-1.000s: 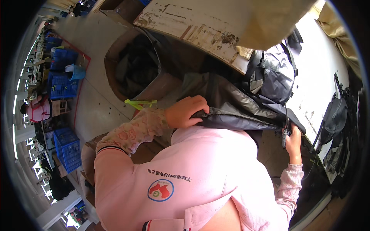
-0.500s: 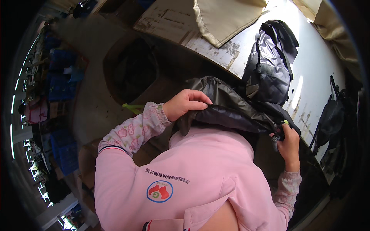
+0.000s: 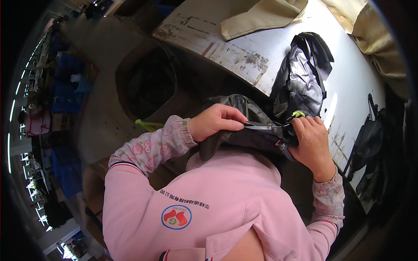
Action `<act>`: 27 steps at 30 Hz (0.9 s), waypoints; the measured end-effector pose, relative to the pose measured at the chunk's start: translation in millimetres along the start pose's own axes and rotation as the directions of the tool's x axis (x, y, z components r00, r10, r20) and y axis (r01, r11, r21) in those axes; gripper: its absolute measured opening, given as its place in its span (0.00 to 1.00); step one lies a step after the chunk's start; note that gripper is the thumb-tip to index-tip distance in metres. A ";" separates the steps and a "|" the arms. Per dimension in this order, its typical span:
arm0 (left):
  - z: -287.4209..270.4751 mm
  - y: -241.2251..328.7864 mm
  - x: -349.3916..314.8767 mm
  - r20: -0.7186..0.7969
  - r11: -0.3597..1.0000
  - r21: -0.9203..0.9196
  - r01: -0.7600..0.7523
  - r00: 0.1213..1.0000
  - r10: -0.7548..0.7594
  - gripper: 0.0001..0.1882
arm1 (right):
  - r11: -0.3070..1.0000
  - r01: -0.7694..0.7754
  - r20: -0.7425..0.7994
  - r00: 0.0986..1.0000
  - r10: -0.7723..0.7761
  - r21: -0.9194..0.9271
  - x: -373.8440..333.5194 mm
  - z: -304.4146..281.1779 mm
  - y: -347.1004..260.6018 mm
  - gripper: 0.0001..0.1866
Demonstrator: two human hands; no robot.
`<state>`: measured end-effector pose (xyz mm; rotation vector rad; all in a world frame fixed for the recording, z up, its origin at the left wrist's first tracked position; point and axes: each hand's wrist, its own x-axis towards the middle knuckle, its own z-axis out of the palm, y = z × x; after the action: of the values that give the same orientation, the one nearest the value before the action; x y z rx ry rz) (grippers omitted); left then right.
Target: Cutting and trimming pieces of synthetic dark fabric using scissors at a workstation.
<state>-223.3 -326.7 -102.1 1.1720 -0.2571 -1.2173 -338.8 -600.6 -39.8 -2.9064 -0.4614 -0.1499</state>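
Note:
Dark, shiny black fabric [image 3: 246, 104], which looks like part of a bag, lies across my lap against the table edge. My left hand [image 3: 215, 122] pinches its edge between thumb and fingers. In my right hand [image 3: 311, 143] is a pair of scissors [image 3: 264, 128], the blades pointing left to my left fingertips. The blades look slightly parted, and their tips lie close to the pinched edge. Yellow-green material [image 3: 298, 114] shows at the scissors' handle. My right fingers cover most of the handles.
A silver-and-black bag [image 3: 300, 78] lies on the worn white table [image 3: 235, 61] ahead. Beige fabric [image 3: 261, 19] is at the table's far side. A black bag [image 3: 370, 135] rests at the right. A large dark round bin [image 3: 146, 82] stands left of the table.
My right hand has moved left and up, bringing the scissors' blades into view beside my left fingertips. My left hand has shifted slightly right, still pinching the fabric.

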 end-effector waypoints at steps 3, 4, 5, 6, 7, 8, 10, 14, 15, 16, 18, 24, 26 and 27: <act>0.3 0.7 -0.1 0.010 1.000 0.005 -0.002 1.000 0.002 0.11 | 1.000 0.007 0.038 0.999 -0.007 -0.005 3.4 -1.2 1.1 0.20; 0.4 1.0 -0.1 0.014 1.000 0.013 -0.002 1.000 0.002 0.11 | 1.000 0.007 0.040 0.999 -0.007 -0.004 4.0 -0.8 1.5 0.20; 0.5 1.2 0.0 0.014 1.000 0.011 -0.001 1.000 0.000 0.11 | 1.000 0.008 0.041 0.999 -0.008 0.005 4.5 -0.2 2.2 0.20; 0.7 1.3 -0.1 0.016 1.000 0.017 -0.006 1.000 0.006 0.11 | 1.000 0.009 0.041 0.999 -0.009 0.015 4.8 0.6 2.8 0.19; 0.9 1.8 -0.3 0.018 1.000 0.024 -0.012 1.000 0.012 0.11 | 1.000 0.007 0.043 0.999 -0.008 0.016 4.5 2.0 3.9 0.19; 1.6 3.7 -0.4 0.019 1.000 0.022 -0.010 1.000 0.009 0.11 | 1.000 0.016 0.037 0.999 -0.017 0.012 3.9 4.1 5.9 0.18; 2.3 7.9 -0.9 0.043 0.999 0.041 -0.003 0.999 0.001 0.11 | 1.000 0.023 0.034 0.999 -0.023 0.008 3.3 5.2 8.5 0.17; 2.7 6.9 -1.3 0.052 0.998 0.060 -0.013 0.999 0.010 0.11 | 0.998 0.021 0.072 0.997 -0.025 0.058 0.4 3.7 10.6 0.17; 2.9 8.4 -1.2 0.050 0.997 0.075 -0.015 0.999 0.011 0.11 | 0.998 0.009 0.083 0.996 -0.014 0.068 -0.5 3.9 10.9 0.17; 3.0 9.2 -1.2 0.048 0.996 0.090 -0.017 0.999 0.013 0.12 | 0.998 0.007 0.084 0.996 -0.012 0.068 -0.3 3.3 10.3 0.17; 1.9 6.8 -1.3 0.046 0.996 0.090 -0.026 0.999 0.022 0.12 | 0.995 0.012 0.040 0.999 -0.017 0.103 2.3 2.0 6.5 0.20; 2.4 10.1 -2.2 0.050 0.995 0.091 -0.032 0.998 0.028 0.11 | 0.994 0.012 0.069 0.997 -0.019 0.108 6.0 -0.5 2.4 0.20; 2.2 9.3 -2.0 0.051 0.997 0.078 -0.030 0.998 0.026 0.11 | 0.994 0.010 0.061 0.998 -0.017 0.110 4.0 2.8 4.7 0.20; 1.8 8.7 -2.0 0.049 0.997 0.078 -0.028 0.999 0.024 0.11 | 0.994 0.010 0.053 0.998 -0.016 0.111 2.8 4.6 6.4 0.20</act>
<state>-220.2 -327.0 -93.5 1.2045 -0.3580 -1.2226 -333.9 -604.7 -45.1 -2.8050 -0.4812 -0.0461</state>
